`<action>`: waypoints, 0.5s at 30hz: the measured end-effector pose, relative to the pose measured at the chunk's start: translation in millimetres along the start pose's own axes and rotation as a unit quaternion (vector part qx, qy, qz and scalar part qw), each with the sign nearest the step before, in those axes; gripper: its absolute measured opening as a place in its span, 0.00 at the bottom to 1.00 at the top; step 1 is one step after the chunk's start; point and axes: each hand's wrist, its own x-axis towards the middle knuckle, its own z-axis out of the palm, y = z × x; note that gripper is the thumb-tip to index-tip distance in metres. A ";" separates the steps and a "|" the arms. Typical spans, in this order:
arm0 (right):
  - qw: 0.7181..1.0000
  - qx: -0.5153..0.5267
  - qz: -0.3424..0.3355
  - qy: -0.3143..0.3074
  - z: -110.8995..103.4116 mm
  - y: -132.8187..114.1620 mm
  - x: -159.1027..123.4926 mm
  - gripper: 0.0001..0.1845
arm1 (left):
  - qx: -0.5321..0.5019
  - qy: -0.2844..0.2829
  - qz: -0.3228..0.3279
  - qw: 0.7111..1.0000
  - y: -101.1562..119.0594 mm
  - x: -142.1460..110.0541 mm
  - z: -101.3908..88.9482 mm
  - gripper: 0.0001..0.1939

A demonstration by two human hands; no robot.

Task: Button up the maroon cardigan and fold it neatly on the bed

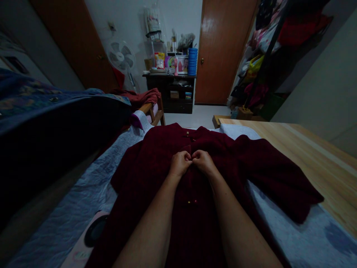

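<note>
A dark maroon coat [156,171] lies spread out, its collar toward the far side and one sleeve [281,175] stretched to the right. My left hand [180,162] and my right hand [202,160] meet at the front opening below the collar. Both have their fingers pinched on the coat's front edges, fingertips almost touching. Whether a button sits between them is hidden. Small shiny fasteners [187,133] show near the collar, and another gold fastener [189,202] lies lower down between my forearms.
Under the coat is a light blue quilted cover [92,186], with a wooden board [312,149] at right. A pinkish object with a dark round panel [96,230] lies at lower left. Dark blue clothing [50,111] rises at left. Behind stand a black cabinet [167,100] and a fan [121,56].
</note>
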 end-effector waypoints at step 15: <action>0.999 0.040 -0.002 0.005 2.5 5.2 1.8 0.11 | -0.006 -0.009 0.011 1.000 -0.1 -0.7 -1.7 0.08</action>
